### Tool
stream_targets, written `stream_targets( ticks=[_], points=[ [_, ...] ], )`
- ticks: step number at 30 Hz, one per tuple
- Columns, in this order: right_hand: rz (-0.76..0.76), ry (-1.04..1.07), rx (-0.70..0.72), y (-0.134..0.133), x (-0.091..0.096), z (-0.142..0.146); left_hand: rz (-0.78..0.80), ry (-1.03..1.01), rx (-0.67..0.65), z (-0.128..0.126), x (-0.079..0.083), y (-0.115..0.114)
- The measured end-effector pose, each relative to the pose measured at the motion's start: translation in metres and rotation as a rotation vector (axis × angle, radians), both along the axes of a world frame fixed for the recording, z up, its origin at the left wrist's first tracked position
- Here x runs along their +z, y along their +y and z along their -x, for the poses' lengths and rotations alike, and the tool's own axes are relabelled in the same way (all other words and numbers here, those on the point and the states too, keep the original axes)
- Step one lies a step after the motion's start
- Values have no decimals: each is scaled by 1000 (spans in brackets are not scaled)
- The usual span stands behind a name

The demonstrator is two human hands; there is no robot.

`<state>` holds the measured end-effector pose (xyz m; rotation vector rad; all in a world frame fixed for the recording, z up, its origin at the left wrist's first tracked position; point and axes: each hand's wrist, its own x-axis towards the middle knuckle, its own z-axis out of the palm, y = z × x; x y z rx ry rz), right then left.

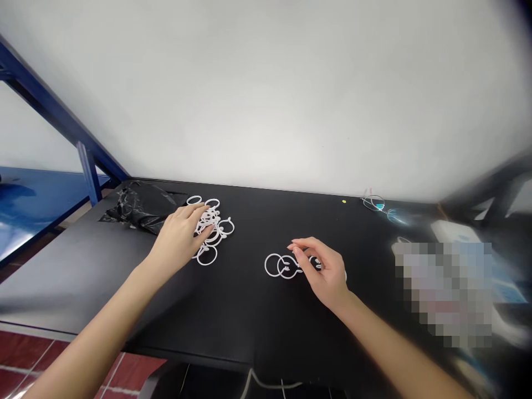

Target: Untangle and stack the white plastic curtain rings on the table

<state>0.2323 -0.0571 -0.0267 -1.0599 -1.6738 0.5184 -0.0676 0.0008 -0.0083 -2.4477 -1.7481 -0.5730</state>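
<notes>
A loose pile of white plastic rings (216, 230) lies on the black table (249, 310) at the left of centre. My left hand (180, 235) rests on that pile, fingers curled over the rings. A few more white rings (282, 266) lie in a row near the middle. My right hand (322, 269) hovers at the right end of that row, thumb and fingers pinched on a ring there.
A crumpled black plastic bag (139, 210) sits at the back left beside the pile. A single clear ring (374, 203) and a small yellow bit (343, 201) lie at the back right by the white wall. A blue metal frame (87, 166) stands left.
</notes>
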Motion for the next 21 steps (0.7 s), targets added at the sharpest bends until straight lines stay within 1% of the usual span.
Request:
stream_targets(
  ticks=[2,3,5,6,7,10,12,15,18,21],
  points=[
    [-4,-6,1,1,-1,0,24,-136,-137,-15,6,-4],
    [-5,-10,-2,1,-2,0,92,-176,-234,-25,9,-8],
    [-3,-17,-9,2,-3,-1,273,-186,-453,-47,11,-15],
    [0,-20,-11,2,-3,-2,349,-180,-522,-58,10,-18],
    [4,-22,-12,3,-4,-2,393,-170,-557,-69,8,-21],
    [7,-28,-10,3,-4,-3,433,-115,-571,-92,0,-23],
    [2,-38,-14,2,-3,-3,449,-121,-572,-99,-5,-21],
    [-1,-99,-5,4,-2,-3,475,-210,-584,-100,-11,-18],
    [-16,-222,80,7,-6,-5,458,-328,-559,-96,-15,-18],
    [-27,-334,138,10,-13,-6,421,-393,-537,-89,-15,-17]
  ],
)
